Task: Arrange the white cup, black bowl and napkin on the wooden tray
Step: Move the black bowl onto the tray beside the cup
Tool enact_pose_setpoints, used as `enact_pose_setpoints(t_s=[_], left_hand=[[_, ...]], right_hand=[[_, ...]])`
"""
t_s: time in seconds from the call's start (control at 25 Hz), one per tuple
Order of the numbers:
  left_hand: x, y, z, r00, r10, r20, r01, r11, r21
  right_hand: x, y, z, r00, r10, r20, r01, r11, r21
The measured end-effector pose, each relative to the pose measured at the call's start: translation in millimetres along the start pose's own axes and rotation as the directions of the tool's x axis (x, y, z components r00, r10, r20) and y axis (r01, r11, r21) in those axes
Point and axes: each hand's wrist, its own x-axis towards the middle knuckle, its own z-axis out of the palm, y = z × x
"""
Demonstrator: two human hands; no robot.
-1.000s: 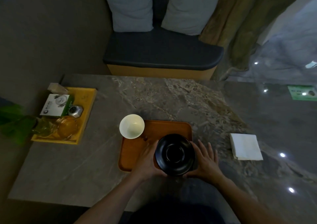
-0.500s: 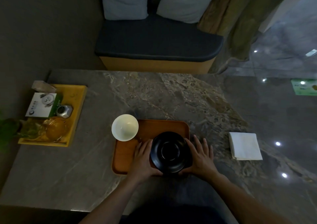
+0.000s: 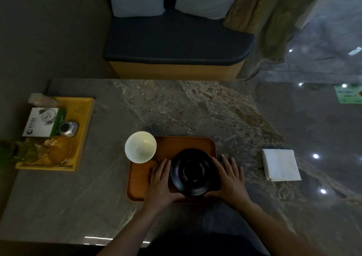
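Note:
The black bowl (image 3: 194, 172) sits on the right half of the wooden tray (image 3: 141, 185), held between both hands. My left hand (image 3: 159, 181) cups its left side and my right hand (image 3: 230, 177) cups its right side, fingers stretched forward. The white cup (image 3: 140, 147) stands at the tray's far left corner, partly over the tray's edge. The folded white napkin (image 3: 281, 164) lies on the marble table to the right of the tray, apart from it.
A yellow tray (image 3: 84, 122) at the table's left holds a small box, a metal tin and glassware. A green plant (image 3: 11, 152) sits at the far left edge. A cushioned bench (image 3: 176, 38) with pillows stands beyond the marble table (image 3: 195, 107).
Both hands and the black bowl have moved a little further onto the tray. The view has tilted down slightly. Cup and napkin have stayed put.

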Motion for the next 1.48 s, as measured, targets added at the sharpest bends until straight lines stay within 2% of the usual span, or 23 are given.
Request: enact_pose_setpoints(t_s=[0.2,0.76,0.96,1.08,1.16,1.24,1.32,1.4,1.48], left_hand=[[-6,-4,0,1.000,-0.008,-0.012,0.008,1.000,-0.023],[-6,-7,-7,1.000,-0.011,0.015,0.011,1.000,0.012],[-24,-6,-2,0.997,-0.068,0.020,0.068,0.998,-0.002],[-35,-7,3,0.995,-0.091,0.030,0.086,0.989,0.121],[-45,-2,7,0.995,-0.101,-0.017,0.102,0.976,0.192],[-55,1,11,0.991,-0.121,-0.064,0.131,0.972,0.194],[-59,14,19,0.994,-0.077,-0.072,0.087,0.984,0.154],[-58,15,18,0.999,-0.032,-0.010,0.033,0.997,0.073],[-55,77,45,0.996,0.055,0.064,-0.060,0.995,0.074]], right_hand=[[-12,1,10,0.995,0.006,-0.098,-0.004,1.000,0.026],[-18,-17,12,0.993,0.101,-0.064,-0.103,0.994,-0.031],[-41,-15,13,0.991,0.122,-0.061,-0.123,0.992,-0.023],[-56,-5,16,0.993,0.116,-0.035,-0.118,0.991,-0.066],[-62,6,12,0.996,0.087,-0.010,-0.088,0.989,-0.121],[-66,18,6,0.999,0.038,-0.002,-0.038,0.985,-0.170],[-73,33,-10,1.000,-0.011,0.022,0.015,0.986,-0.168],[-65,33,-25,0.997,-0.025,0.076,0.037,0.985,-0.167],[-88,85,-57,0.996,-0.047,0.076,0.059,0.984,-0.170]])
